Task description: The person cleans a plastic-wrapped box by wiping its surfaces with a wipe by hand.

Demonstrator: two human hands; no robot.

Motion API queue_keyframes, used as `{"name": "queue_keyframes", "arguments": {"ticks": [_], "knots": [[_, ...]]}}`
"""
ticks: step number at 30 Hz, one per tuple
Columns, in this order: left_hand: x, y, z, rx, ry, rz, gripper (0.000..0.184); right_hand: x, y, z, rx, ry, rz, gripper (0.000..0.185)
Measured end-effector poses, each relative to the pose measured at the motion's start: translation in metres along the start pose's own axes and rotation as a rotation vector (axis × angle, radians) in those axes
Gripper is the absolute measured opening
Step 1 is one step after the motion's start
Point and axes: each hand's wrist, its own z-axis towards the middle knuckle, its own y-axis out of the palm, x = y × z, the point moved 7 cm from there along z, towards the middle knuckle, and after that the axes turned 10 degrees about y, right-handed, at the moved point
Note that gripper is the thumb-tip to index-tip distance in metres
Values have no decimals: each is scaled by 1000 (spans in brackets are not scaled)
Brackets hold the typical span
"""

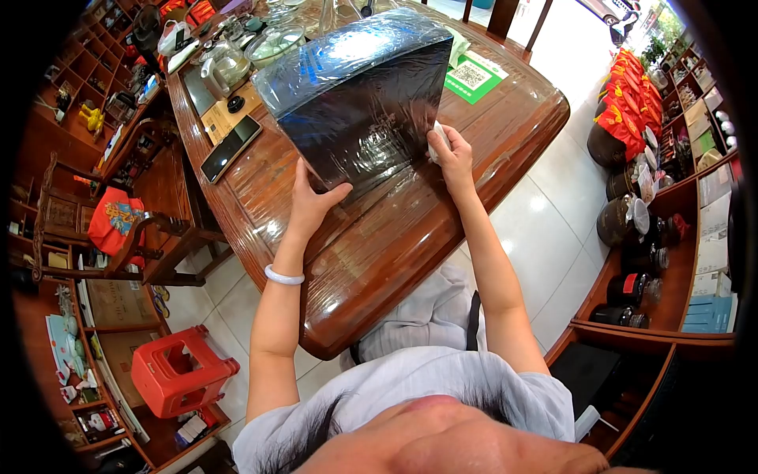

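Plastic-wrapped box (367, 110) over wooden table (379, 272), between two hands. Left hand (317, 194), thumb spread wide from fingers, touching box's near left corner. Right hand (453, 152), closed on white cloth (438, 142), at box's right edge. Phone (230, 149), glass teapot (228, 68) left of box; green card (478, 77) right of box.

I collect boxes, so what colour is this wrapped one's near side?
The box's near side looks nearly black in the head view.

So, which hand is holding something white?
The right hand, with a white wad, perhaps tissue, against the wrapped box. The left hand touches the box too, with nothing white showing in it.
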Motion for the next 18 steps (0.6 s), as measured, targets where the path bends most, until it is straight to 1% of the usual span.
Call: {"name": "queue_keyframes", "arguments": {"ticks": [2,4,5,7,8,10,17,18], "knots": [[0,0,0,3,-3,10,65,1,0,1,-6,9,9,36],[-4,-1,0,5,-4,8,65,-4,1,-1,-5,-35,-86,38],[-4,-1,0,5,-4,8,65,-5,2,-3,-5,-35,-86,38],[-3,-2,0,6,19,20,64,-17,6,-8,33,-187,-255,40],[-4,-2,0,6,19,20,64,-17,6,-8,34,-186,-256,40],[-4,-2,0,5,37,27,64,-10,6,-5,12,-92,-226,40],[-2,-2,1,17,34,-1,64,-12,5,-5,-11,-88,-152,35],[0,-2,1,7,32,21,64,-11,6,-6,-31,-43,-110,33]]}}
